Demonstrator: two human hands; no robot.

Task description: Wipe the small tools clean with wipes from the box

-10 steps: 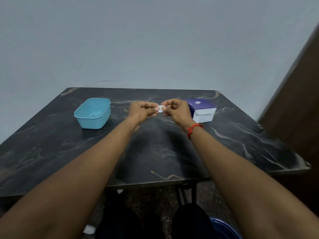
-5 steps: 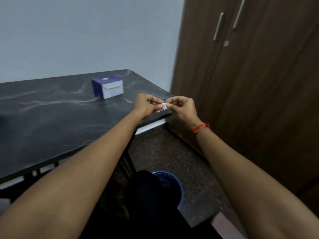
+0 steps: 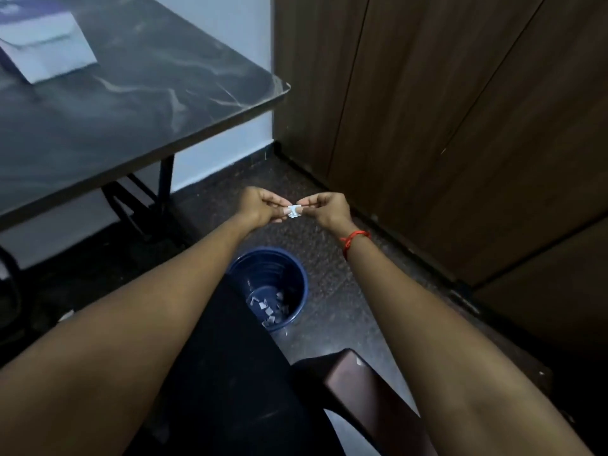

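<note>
Item: white sachet (image 3: 293, 211), pinched between my left hand (image 3: 260, 205) and right hand (image 3: 325, 209), seemingly for tearing. Blue bin (image 3: 301, 284) below, for scraps.

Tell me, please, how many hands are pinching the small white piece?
2: the left hand pinches the left end of the white piece, the right hand its right end.

Box (image 3: 49, 51) on table (image 3: 131, 103), upper left; bin (image 3: 263, 269) on floor (image 3: 332, 258) beside table, scraps (image 3: 268, 311) inside.
</note>
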